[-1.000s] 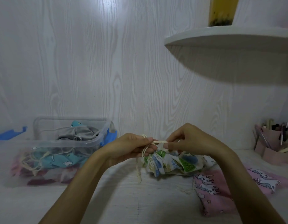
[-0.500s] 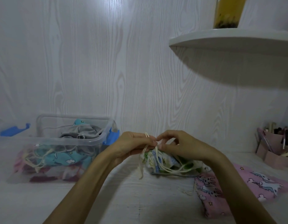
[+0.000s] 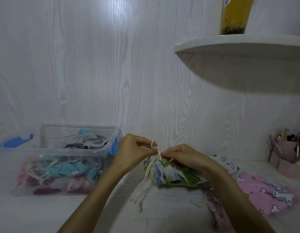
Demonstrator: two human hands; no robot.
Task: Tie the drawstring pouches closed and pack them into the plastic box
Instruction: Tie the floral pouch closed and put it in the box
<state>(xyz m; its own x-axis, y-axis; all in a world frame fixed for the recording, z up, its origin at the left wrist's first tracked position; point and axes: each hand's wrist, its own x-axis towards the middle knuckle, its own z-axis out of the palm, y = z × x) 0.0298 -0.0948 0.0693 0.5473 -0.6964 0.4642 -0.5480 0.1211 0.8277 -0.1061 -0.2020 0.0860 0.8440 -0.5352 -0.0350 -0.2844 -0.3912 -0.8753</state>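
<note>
1. Frame centre: left hand (image 3: 135, 149) and right hand (image 3: 181, 156) each pinch the drawstring (image 3: 155, 149) above the leaf-print pouch (image 3: 177, 175) on the counter (image 3: 162, 219).
2. Risk: a slipped pinch could loosen the knot.
3. The plastic box (image 3: 102, 149) sits at frame left.

Left hand (image 3: 134, 148) and right hand (image 3: 181, 157) pinch the cream drawstring (image 3: 156, 151) above the leaf-print pouch (image 3: 177, 175) — loose ends trail near. Plastic box (image 3: 65, 150) at left holds pouches; pink pouch (image 3: 270, 192) at right.
</note>
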